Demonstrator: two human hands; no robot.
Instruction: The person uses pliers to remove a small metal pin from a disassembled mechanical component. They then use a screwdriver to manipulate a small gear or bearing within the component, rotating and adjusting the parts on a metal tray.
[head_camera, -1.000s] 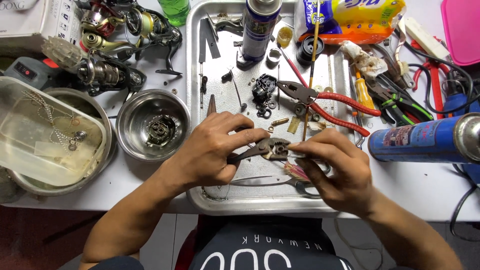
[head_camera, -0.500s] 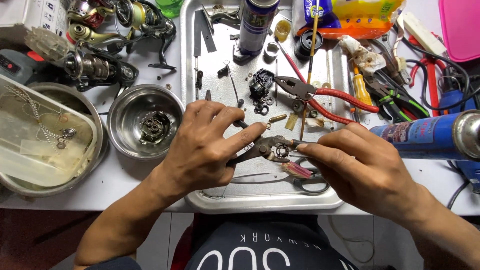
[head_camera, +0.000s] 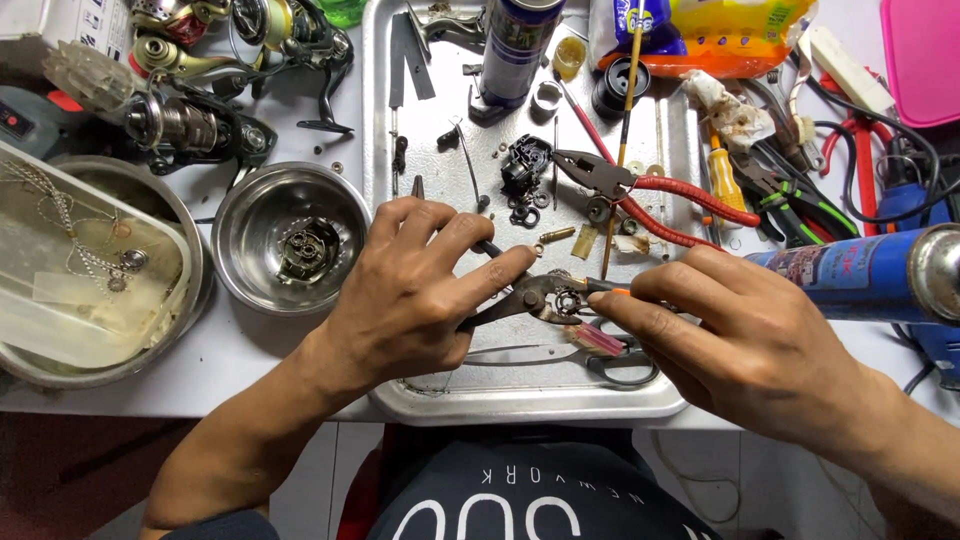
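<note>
My left hand (head_camera: 410, 290) is closed around the handles of dark slip-joint pliers (head_camera: 515, 303) over the metal tray (head_camera: 520, 405). The plier jaws clamp a small round metal part (head_camera: 568, 300). My right hand (head_camera: 740, 350) comes in from the right. Its thumb and forefinger pinch a thin orange-handled tool (head_camera: 612, 290) whose tip meets the part. Scissors (head_camera: 610, 362) lie on the tray just under the two hands.
Red-handled pliers (head_camera: 680, 200), small black parts (head_camera: 525, 165) and a spray can (head_camera: 515, 45) sit farther back on the tray. Left of it are a steel bowl (head_camera: 235, 215), a plastic container (head_camera: 80, 270) and fishing reels (head_camera: 190, 120). A blue can (head_camera: 850, 275) lies at right.
My right hand has shifted from below the pliers to their right side and now points its fingers at the jaws. My left hand keeps its grip on the pliers.
</note>
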